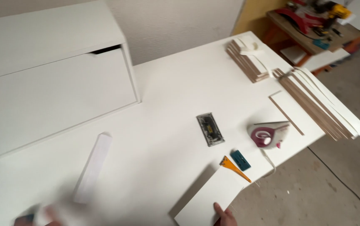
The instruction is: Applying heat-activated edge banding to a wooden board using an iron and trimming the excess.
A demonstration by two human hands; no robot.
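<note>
My right hand shows only at the bottom edge, fingers on the near edge of a flat white board lying on the white table. My left hand is a blur at the bottom left corner, with a small dark blue thing next to it; whether it holds anything I cannot tell. A long narrow white strip lies just above that hand. An orange-handled blade tool rests on the board's far corner.
A white cabinet with a drawer front stands on the table at left. On the table lie a grey sanding block, a teal trimmer, a maroon-and-white iron and stacks of white-faced boards. A cluttered bench stands at back right.
</note>
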